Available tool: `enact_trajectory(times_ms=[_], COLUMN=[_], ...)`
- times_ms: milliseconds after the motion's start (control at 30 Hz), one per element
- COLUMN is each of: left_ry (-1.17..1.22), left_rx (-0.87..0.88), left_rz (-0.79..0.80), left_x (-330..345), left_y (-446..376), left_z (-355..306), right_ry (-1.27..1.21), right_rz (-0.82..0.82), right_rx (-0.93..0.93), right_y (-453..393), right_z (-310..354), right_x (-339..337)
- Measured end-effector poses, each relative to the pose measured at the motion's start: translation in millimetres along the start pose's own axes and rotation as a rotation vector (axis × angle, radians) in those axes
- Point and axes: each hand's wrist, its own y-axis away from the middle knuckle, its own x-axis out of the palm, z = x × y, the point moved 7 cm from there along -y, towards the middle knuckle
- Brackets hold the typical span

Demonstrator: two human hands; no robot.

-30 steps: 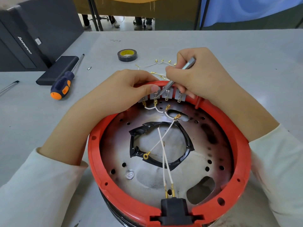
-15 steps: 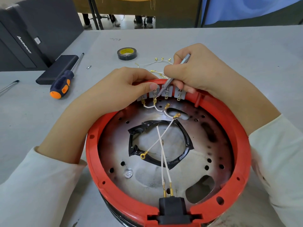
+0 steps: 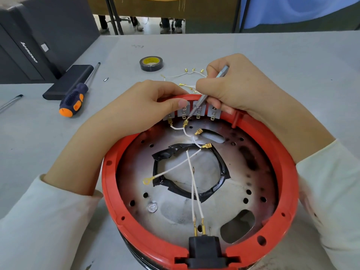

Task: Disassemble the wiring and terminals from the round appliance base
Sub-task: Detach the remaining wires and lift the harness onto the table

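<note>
The round appliance base has a red plastic rim [image 3: 109, 178] around a scorched metal plate [image 3: 251, 172] and lies right in front of me. Grey terminal blocks [image 3: 213, 113] line its far inner wall, with brass spade connectors and white wires [image 3: 191, 182] running down to a black power socket [image 3: 204, 250]. My left hand [image 3: 136, 112] grips the far rim, thumb pressing by the blocks. My right hand [image 3: 233, 88] holds a thin grey metal tool [image 3: 206, 94], whose tip sits at a brass connector below the blocks.
Loose white wires with brass terminals [image 3: 187, 75] lie on the grey table behind the base. A roll of black tape [image 3: 151, 63] sits further back. At left are an orange-and-blue screwdriver [image 3: 73, 101], a black flat box [image 3: 68, 81], a small screw [image 3: 105, 79] and a dark computer case [image 3: 39, 36].
The right hand has tilted the thin tool a little steeper while its tip stays at the terminal blocks. The left hand keeps its grip on the rim.
</note>
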Motion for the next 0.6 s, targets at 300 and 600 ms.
enact_trajectory(times_ms=[300, 600], left_ry=[-0.034, -0.063], left_rx=[-0.053, -0.086], left_rz=[-0.066, -0.025], left_x=[-7, -11], left_y=[-1, 9], left_z=[5, 8], right_ry=[-0.027, -0.035], right_rz=[-0.116, -0.186], right_rx=[-0.033, 0.033], right_y=[9, 26], right_z=[5, 3], right_x=[-7, -12])
